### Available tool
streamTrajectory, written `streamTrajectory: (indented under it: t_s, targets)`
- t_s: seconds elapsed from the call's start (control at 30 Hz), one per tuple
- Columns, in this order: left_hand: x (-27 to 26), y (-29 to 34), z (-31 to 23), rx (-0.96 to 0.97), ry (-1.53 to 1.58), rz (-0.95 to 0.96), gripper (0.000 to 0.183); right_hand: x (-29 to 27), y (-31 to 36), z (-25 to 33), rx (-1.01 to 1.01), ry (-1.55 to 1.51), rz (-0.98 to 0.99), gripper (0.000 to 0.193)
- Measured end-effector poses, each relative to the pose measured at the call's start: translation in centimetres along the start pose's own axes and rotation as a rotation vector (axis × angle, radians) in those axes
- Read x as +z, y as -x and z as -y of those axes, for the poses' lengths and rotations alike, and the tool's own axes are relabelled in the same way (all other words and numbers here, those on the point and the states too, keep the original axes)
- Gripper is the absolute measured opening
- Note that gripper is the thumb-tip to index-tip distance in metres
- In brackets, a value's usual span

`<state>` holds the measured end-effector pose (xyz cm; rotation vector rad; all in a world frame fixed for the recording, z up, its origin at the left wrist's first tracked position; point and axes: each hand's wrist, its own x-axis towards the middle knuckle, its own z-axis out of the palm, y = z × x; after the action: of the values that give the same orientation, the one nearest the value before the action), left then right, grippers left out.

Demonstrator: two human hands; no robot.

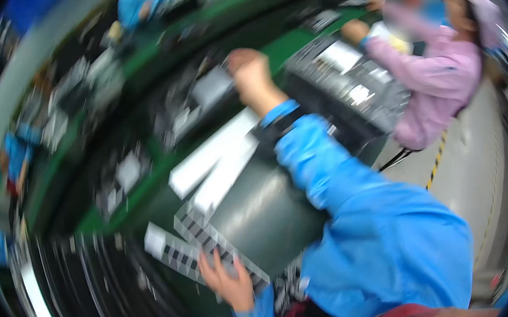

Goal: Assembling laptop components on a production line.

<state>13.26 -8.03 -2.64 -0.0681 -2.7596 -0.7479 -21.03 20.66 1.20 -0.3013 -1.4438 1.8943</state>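
Note:
My left hand (227, 280) rests on pale strips marked with rows of dark squares, its fingers spread. One such strip (196, 224) slants under the fingertips, and another strip (174, 255) lies beside it to the left. My right hand (251, 77) is stretched far forward over the green line, near a grey flat piece (213, 87) in a dark tray. Motion blurs its fingers, so any held thing cannot be made out. Between my hands, two long white strips (221, 175) lie on the dark green work surface (266, 213).
A black bin with clear plastic packs (346, 85) stands right of my right arm. Beyond it sits a co-worker in a pink sleeve (419, 71). Dark stacked trays (93, 289) fill the lower left. More blue-clad workers (145, 2) are across the green line (285, 45).

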Motion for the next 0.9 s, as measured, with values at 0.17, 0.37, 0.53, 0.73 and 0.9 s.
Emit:
streamTrajectory:
  t_s: [0.17, 0.37, 0.53, 0.73, 0.9]
  targets:
    - [-0.1, 0.2, -1.3, -0.110, 0.559, -0.133, 0.057, -7.7, 8.4, 6.7, 0.305, -0.081, 0.207, 0.027]
    - [-1.3, 1.2, -4.7, -0.273, 1.066, 0.120, 0.065, -19.5, 17.5, 8.5, 0.284, 0.179, 0.279, 0.027]
    - [1.1, 1.3, -3.6, -0.225, 0.397, 0.232, 0.044, -24.3, 20.6, 7.1, 0.126, 0.633, 0.366, 0.021]
    - [-1.7, -1.9, -3.3, -0.086, 0.195, 0.321, 0.038, -18.7, 18.3, 11.7, -0.232, 0.888, 0.619, 0.024]
    - [-2.8, -8.2, -1.2, 0.092, 0.089, 0.193, 0.039, -7.7, 18.1, 9.3, 0.467, 0.269, 0.921, 0.042]
